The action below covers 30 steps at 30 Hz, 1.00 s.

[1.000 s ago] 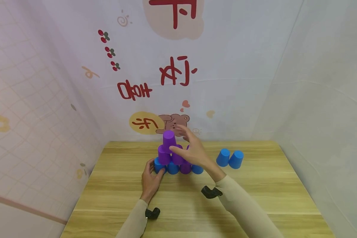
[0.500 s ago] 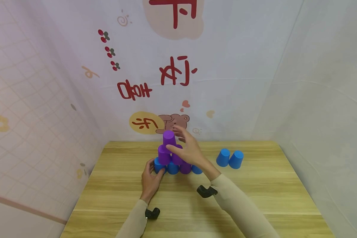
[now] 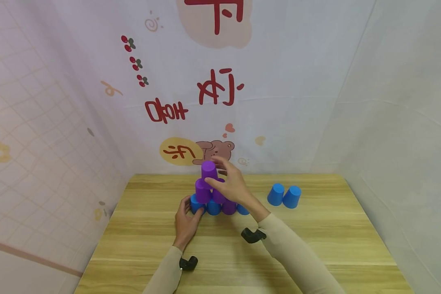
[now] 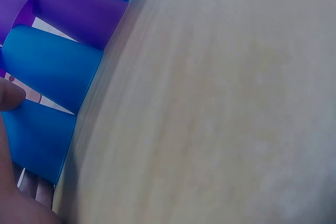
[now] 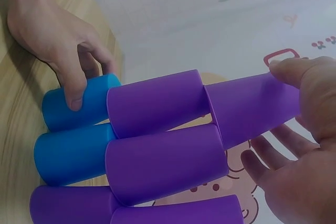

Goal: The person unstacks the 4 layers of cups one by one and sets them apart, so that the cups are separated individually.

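Upside-down cups stand stacked in a pyramid. My left hand [image 3: 186, 222] holds the leftmost bottom cup, a blue cup [image 5: 94, 85], with thumb in front and fingers behind. Beside it in the bottom row are another blue cup [image 4: 52, 64], a purple cup [image 4: 81, 11] and a blue cup [image 3: 243, 209] at the right end. Purple cups [image 5: 155, 103] make up the second row, partly covered by my right hand [image 3: 232, 183] in the head view. That hand curls round the single purple top cup [image 5: 252, 106], thumb on its near side and fingers on the other.
Two blue cups, a left one [image 3: 276, 194] and a right one [image 3: 292, 197], stand upside down close together to the right of the pyramid. The wooden table [image 3: 316, 245] ends at a white printed curtain [image 3: 290, 81] close behind the cups.
My right hand has shifted a little left, closing in round the top purple cup. The left hand and the cups stay where they were.
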Available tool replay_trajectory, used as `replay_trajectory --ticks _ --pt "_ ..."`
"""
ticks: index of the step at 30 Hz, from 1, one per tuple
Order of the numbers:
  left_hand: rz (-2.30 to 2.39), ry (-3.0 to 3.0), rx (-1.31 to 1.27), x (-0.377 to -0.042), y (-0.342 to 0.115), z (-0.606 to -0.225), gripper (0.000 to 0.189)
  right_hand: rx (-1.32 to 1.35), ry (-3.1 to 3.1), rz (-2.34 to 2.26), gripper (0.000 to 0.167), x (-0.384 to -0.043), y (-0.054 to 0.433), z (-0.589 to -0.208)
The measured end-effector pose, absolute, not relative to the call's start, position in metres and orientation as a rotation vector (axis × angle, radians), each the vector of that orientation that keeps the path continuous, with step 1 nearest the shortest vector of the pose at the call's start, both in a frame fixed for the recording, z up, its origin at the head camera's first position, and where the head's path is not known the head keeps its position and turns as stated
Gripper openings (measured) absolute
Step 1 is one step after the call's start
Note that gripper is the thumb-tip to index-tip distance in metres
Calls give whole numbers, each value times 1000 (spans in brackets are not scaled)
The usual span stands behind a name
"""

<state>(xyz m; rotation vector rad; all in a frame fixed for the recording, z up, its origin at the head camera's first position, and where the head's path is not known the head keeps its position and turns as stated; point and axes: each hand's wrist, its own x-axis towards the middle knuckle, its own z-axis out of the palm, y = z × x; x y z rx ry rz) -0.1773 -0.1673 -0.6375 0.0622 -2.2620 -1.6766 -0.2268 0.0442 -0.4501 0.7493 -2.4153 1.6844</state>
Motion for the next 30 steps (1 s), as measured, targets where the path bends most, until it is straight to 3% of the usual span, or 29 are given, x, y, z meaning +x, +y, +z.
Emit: replay_trajectory --ticks 30 --pt "-1673 -2267 66 -177 -167 -637 59 742 -2429 1660 59 -227 40 -450"
